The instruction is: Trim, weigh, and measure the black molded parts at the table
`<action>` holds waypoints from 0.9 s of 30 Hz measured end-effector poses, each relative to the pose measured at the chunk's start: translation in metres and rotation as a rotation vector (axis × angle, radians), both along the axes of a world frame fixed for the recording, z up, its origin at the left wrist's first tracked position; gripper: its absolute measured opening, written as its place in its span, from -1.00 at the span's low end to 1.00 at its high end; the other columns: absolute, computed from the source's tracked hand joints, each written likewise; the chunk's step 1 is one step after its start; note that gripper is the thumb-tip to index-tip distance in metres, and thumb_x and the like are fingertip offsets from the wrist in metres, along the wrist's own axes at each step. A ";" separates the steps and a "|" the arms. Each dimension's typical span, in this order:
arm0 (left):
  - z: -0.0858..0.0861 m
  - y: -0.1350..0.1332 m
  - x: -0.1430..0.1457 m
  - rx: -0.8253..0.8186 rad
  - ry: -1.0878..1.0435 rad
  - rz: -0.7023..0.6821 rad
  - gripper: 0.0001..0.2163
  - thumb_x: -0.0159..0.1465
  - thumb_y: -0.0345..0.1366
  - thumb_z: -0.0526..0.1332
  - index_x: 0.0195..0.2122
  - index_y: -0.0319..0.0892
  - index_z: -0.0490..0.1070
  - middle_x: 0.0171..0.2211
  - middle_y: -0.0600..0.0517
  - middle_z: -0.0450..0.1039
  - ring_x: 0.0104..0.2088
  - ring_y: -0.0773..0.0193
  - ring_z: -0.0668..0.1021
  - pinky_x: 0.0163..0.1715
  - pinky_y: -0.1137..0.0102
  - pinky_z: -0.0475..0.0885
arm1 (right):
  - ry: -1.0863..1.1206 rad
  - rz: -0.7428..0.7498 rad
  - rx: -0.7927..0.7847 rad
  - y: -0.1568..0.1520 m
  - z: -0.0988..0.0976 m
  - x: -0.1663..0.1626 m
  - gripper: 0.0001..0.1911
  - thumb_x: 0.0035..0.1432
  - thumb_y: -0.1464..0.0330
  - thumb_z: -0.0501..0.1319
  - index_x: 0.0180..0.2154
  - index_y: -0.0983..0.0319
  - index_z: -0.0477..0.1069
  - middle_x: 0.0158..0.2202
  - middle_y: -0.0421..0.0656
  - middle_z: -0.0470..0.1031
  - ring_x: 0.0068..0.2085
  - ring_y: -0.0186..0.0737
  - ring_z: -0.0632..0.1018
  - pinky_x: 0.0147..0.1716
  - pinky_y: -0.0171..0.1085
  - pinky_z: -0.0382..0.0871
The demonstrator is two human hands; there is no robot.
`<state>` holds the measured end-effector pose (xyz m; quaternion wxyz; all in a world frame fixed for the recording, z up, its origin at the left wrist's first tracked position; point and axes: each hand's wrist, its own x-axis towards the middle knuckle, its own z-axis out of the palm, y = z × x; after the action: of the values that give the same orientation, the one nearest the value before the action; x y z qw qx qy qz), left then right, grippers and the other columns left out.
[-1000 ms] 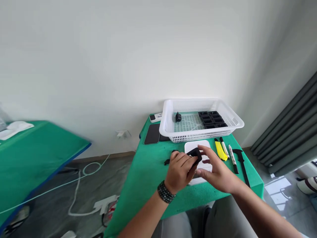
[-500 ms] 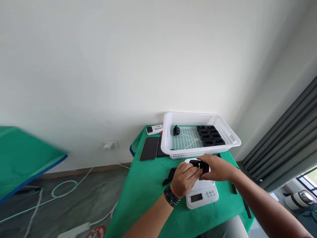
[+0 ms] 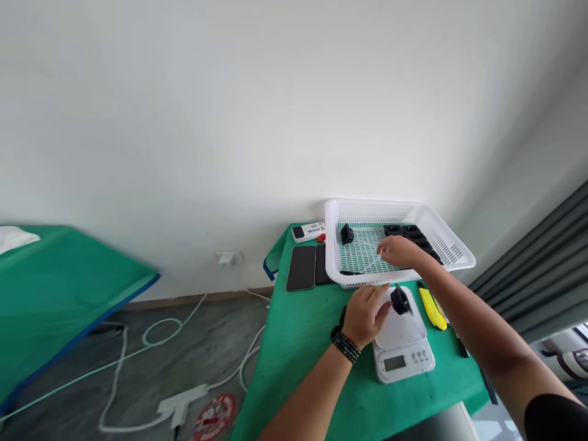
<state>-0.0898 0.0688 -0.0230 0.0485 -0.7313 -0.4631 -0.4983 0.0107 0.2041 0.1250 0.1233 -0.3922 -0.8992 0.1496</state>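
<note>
My left hand (image 3: 367,312), with a bead bracelet at the wrist, pinches a small black plastic part (image 3: 400,301) at its fingertips, just above the platform of a white digital scale (image 3: 404,358). My right hand (image 3: 399,251) reaches into the white mesh basket (image 3: 395,206), beside a block of black parts (image 3: 416,233) packed at the basket's right side. Its fingers point left and what they hold, if anything, is hidden. One single black part (image 3: 346,233) stands alone at the basket's left.
The green-covered table (image 3: 298,343) also carries two dark phones (image 3: 302,267), a white remote (image 3: 310,231) and a yellow utility knife (image 3: 430,308). A second green table (image 3: 68,288) stands at left. Cables and a power strip (image 3: 179,407) lie on the floor; grey curtain (image 3: 542,269) at right.
Both hands were together on the black part over the scale. My right hand has since let go and moved up into the basket; my left hand keeps the part by the scale.
</note>
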 end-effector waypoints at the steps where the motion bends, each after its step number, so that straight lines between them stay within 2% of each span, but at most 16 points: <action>1: -0.001 0.000 0.003 -0.025 0.015 -0.021 -0.66 0.49 -0.18 0.08 0.20 -0.15 0.43 -0.19 -0.13 0.59 -0.19 0.06 0.62 -0.19 0.18 0.54 | 0.033 -0.012 0.008 -0.006 -0.007 -0.002 -0.80 0.04 0.61 0.26 -0.42 0.27 0.62 -0.41 -0.09 0.65 -0.39 -0.20 0.57 -0.34 -0.28 0.35; 3: -0.001 -0.001 0.009 -0.066 0.052 -0.069 -0.65 0.48 -0.18 0.08 0.19 -0.16 0.43 -0.19 -0.13 0.59 -0.19 0.05 0.61 -0.20 0.17 0.53 | 0.105 -0.035 0.023 -0.021 -0.019 -0.003 -0.82 0.17 0.53 0.23 -0.32 0.27 0.62 -0.37 -0.07 0.65 -0.34 -0.16 0.59 -0.29 -0.26 0.39; 6: 0.000 -0.003 0.013 -0.097 0.114 -0.158 -0.69 0.48 -0.19 0.07 0.10 -0.18 0.48 -0.20 -0.13 0.59 -0.20 0.05 0.59 -0.18 0.16 0.51 | 0.262 -0.101 0.091 -0.040 -0.034 0.018 -0.81 0.30 0.41 0.18 -0.20 0.22 0.59 -0.23 -0.06 0.64 -0.15 -0.12 0.61 -0.06 -0.19 0.44; 8: -0.001 -0.004 0.011 -0.116 0.098 -0.175 -0.69 0.48 -0.18 0.06 0.06 -0.19 0.49 -0.24 -0.11 0.59 -0.22 0.07 0.59 -0.18 0.18 0.50 | 0.477 -0.261 0.245 -0.052 -0.044 0.051 -0.79 0.36 0.31 0.14 -0.16 0.20 0.56 -0.15 -0.03 0.62 -0.04 -0.07 0.58 0.07 -0.12 0.40; 10: -0.003 -0.002 0.007 -0.159 0.020 -0.146 -0.69 0.49 -0.16 0.05 0.01 -0.19 0.52 -0.32 -0.08 0.57 -0.26 0.10 0.59 -0.20 0.23 0.49 | 0.633 -0.484 0.379 -0.068 -0.059 0.093 -0.73 0.40 0.23 0.08 -0.15 0.21 0.51 -0.16 0.01 0.59 -0.07 -0.04 0.55 0.05 -0.07 0.40; 12: -0.006 0.001 0.004 -0.208 -0.068 -0.111 -0.70 0.48 -0.15 0.05 -0.10 -0.17 0.54 -0.37 -0.05 0.57 -0.31 0.15 0.60 -0.24 0.29 0.47 | 0.592 -0.562 0.354 -0.091 -0.077 0.133 -0.72 0.37 0.21 0.10 -0.21 0.22 0.49 -0.24 0.02 0.58 -0.17 -0.03 0.55 -0.05 -0.04 0.43; 15: -0.011 0.008 0.001 -0.241 -0.137 -0.084 -0.70 0.47 -0.18 0.05 -0.23 -0.17 0.54 -0.43 -0.03 0.56 -0.41 0.20 0.58 -0.35 0.34 0.41 | 0.454 -0.528 0.246 -0.129 -0.107 0.168 -0.78 0.17 0.21 0.31 -0.23 0.21 0.53 -0.22 0.02 0.62 -0.15 0.06 0.59 -0.05 0.02 0.47; 16: -0.012 0.010 0.000 -0.247 -0.149 -0.073 -0.69 0.46 -0.18 0.04 -0.25 -0.18 0.53 -0.46 -0.02 0.55 -0.44 0.21 0.56 -0.39 0.36 0.39 | 0.390 -0.504 0.213 -0.139 -0.115 0.172 -0.73 0.13 0.22 0.35 -0.16 0.22 0.55 -0.15 0.05 0.63 -0.08 0.11 0.59 0.00 0.07 0.46; 18: -0.013 0.013 -0.001 -0.261 -0.171 -0.045 -0.69 0.45 -0.17 0.05 -0.27 -0.18 0.53 -0.52 -0.01 0.52 -0.49 0.22 0.53 -0.44 0.37 0.34 | 0.225 -0.455 0.169 -0.153 -0.126 0.171 -0.58 0.18 0.23 0.32 0.04 0.25 0.54 0.02 0.12 0.57 0.07 0.18 0.56 0.10 0.14 0.43; 20: -0.014 0.013 -0.003 -0.274 -0.185 -0.022 -0.68 0.44 -0.16 0.05 -0.29 -0.19 0.52 -0.53 -0.01 0.51 -0.50 0.22 0.53 -0.44 0.37 0.32 | 0.088 -0.430 0.133 -0.156 -0.127 0.166 -0.52 0.27 0.26 0.24 0.19 0.26 0.47 0.12 0.15 0.51 0.15 0.17 0.52 0.16 0.12 0.41; 22: -0.014 0.012 -0.006 -0.287 -0.190 -0.011 -0.67 0.43 -0.14 0.05 -0.29 -0.19 0.52 -0.52 -0.02 0.52 -0.49 0.21 0.54 -0.43 0.37 0.33 | -0.002 -0.465 0.089 -0.151 -0.121 0.160 -0.53 0.33 0.31 0.18 0.23 0.23 0.45 0.14 0.11 0.51 0.16 0.09 0.53 0.17 0.01 0.41; 24: -0.014 0.010 -0.008 -0.300 -0.193 -0.003 -0.66 0.42 -0.12 0.04 -0.29 -0.19 0.52 -0.52 -0.03 0.52 -0.49 0.21 0.53 -0.42 0.36 0.33 | -0.059 -0.540 0.056 -0.142 -0.112 0.157 -0.57 0.35 0.35 0.14 0.21 0.20 0.46 0.11 0.05 0.55 0.13 0.03 0.56 0.12 -0.09 0.43; 27: -0.014 0.010 -0.011 -0.319 -0.200 0.013 -0.65 0.41 -0.10 0.04 -0.31 -0.18 0.51 -0.53 -0.03 0.51 -0.50 0.20 0.52 -0.42 0.36 0.31 | -0.088 -0.676 0.051 -0.126 -0.101 0.156 -0.67 0.38 0.36 0.09 0.05 0.25 0.53 -0.06 0.06 0.63 -0.03 0.02 0.62 -0.11 -0.16 0.45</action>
<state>-0.1006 0.0785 -0.0374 -0.1112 -0.6736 -0.5433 -0.4886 0.1670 0.0783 0.0242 0.1366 -0.6709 -0.7263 0.0608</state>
